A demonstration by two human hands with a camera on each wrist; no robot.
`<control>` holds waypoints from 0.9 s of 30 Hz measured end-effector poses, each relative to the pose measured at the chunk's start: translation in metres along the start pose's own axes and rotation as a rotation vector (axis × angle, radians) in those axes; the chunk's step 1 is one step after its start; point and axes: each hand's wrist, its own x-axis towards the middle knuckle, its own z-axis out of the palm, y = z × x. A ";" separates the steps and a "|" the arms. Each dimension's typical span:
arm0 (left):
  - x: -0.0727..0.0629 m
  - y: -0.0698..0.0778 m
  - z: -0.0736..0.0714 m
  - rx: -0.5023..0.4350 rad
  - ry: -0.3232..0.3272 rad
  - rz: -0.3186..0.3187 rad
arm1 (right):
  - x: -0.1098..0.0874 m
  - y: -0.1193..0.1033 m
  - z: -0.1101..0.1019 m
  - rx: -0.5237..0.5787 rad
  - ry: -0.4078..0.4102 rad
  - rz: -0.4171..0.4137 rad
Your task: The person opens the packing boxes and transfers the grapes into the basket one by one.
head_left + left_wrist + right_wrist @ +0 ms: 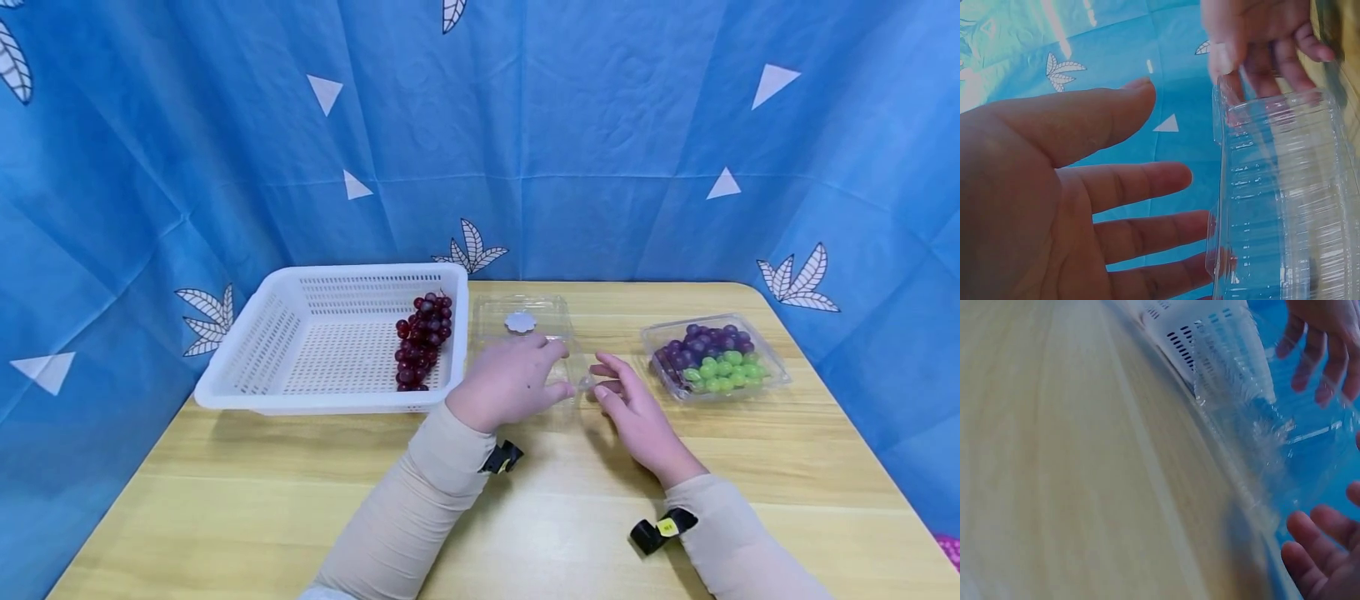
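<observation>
A clear plastic clamshell box (564, 312) lies on the table in front of the person, its lid folded back, with a white scalloped label (520, 322) on it. The left hand (517, 379) reaches over the box's near part. In the left wrist view its fingers are straight and spread, with the lower fingertips (1200, 222) right at the box's edge (1225, 187). The right hand (637, 412) is at the box's right end, fingers loosely bent. Seen from the right wrist, its fingertips (1300, 522) lie close to the clear plastic (1254, 450).
To the left stands a white perforated basket (217, 375) with a bunch of dark red grapes (423, 342) inside. At the right sits a clear box (776, 371) of purple grapes (697, 343) and green grapes (723, 372). A blue curtain (600, 125) hangs behind the wooden table (247, 492).
</observation>
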 end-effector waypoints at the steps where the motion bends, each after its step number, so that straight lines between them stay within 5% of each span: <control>1: 0.000 0.000 0.000 -0.002 -0.003 0.001 | 0.000 -0.003 0.000 -0.010 0.018 -0.006; 7: -0.001 0.004 0.001 -0.040 -0.032 0.009 | -0.002 -0.026 -0.015 -0.086 0.145 -0.101; 14: 0.001 0.006 0.003 -0.035 -0.038 0.044 | -0.007 -0.030 -0.070 -0.214 0.494 -0.166; 17: 0.003 0.009 0.004 -0.028 -0.036 0.059 | -0.014 -0.020 -0.100 -0.302 0.674 -0.076; 20: 0.005 0.011 0.007 -0.022 -0.027 0.075 | -0.023 -0.007 -0.126 -0.321 0.781 0.112; 24: 0.005 0.014 0.010 -0.020 0.001 0.098 | -0.034 0.007 -0.148 -0.259 0.689 0.348; 27: 0.006 0.015 0.013 -0.016 0.027 0.110 | -0.038 0.013 -0.155 -0.207 0.605 0.412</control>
